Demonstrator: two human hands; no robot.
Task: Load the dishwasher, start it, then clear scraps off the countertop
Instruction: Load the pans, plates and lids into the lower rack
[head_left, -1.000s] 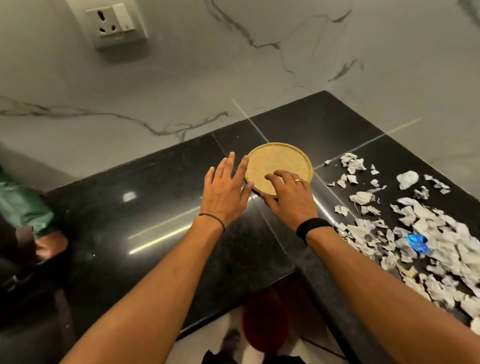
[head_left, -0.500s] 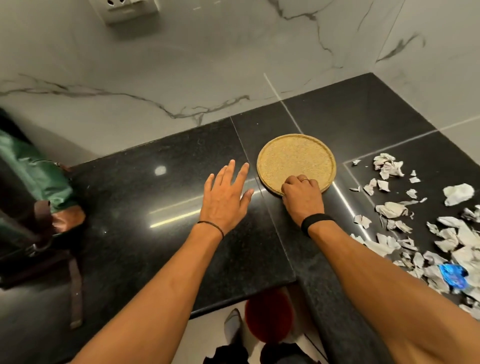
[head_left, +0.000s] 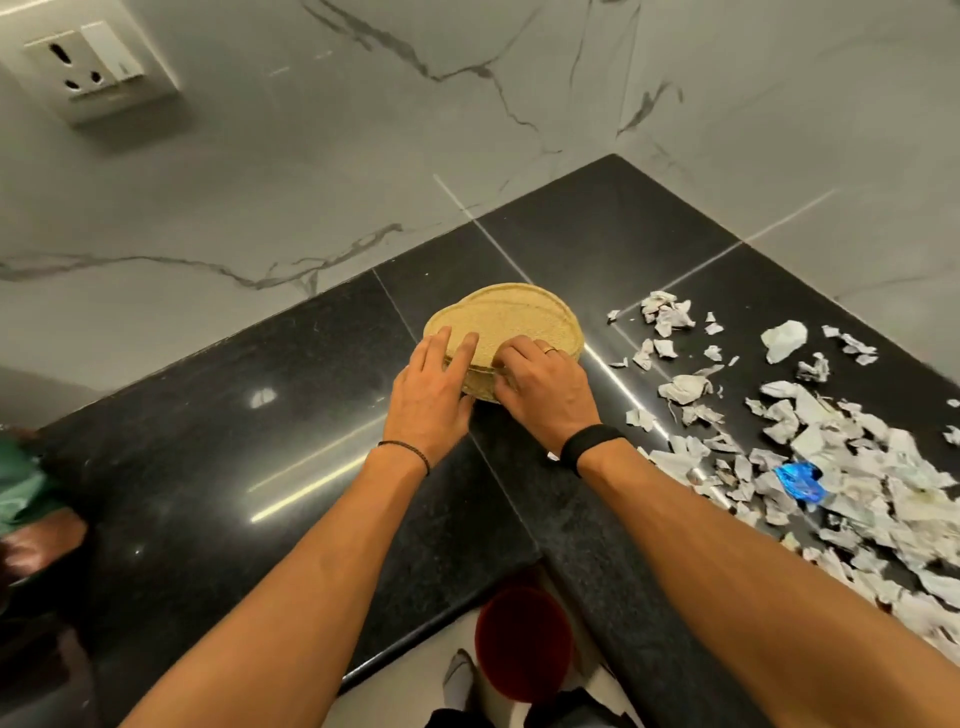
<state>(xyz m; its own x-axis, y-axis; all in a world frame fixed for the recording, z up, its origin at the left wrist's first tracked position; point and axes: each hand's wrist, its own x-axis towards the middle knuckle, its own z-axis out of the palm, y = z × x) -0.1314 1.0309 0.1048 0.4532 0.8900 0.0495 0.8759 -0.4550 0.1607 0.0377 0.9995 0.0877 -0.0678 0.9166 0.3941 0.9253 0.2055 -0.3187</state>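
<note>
Two round tan speckled plates (head_left: 519, 317) lie stacked on the black countertop (head_left: 208, 441) near the marble wall, the upper one shifted left off the lower. My left hand (head_left: 431, 400) rests its straight fingers on the upper plate's near-left rim. My right hand (head_left: 545, 395), with a ring and a black wristband, curls its fingers over the plates' near edge. Torn white paper scraps (head_left: 831, 467) cover the counter to the right, with a blue wrapper (head_left: 797, 480) among them.
A red bin (head_left: 522, 644) stands on the floor in the counter's inner corner below my arms. A green and brown bag (head_left: 21, 488) sits at the left edge. A wall socket (head_left: 88, 67) is at the upper left.
My left hand moved from the bare counter onto the plate. What looked like one plate now shows as two, the upper one slid left. My right hand stayed at the near edge.
</note>
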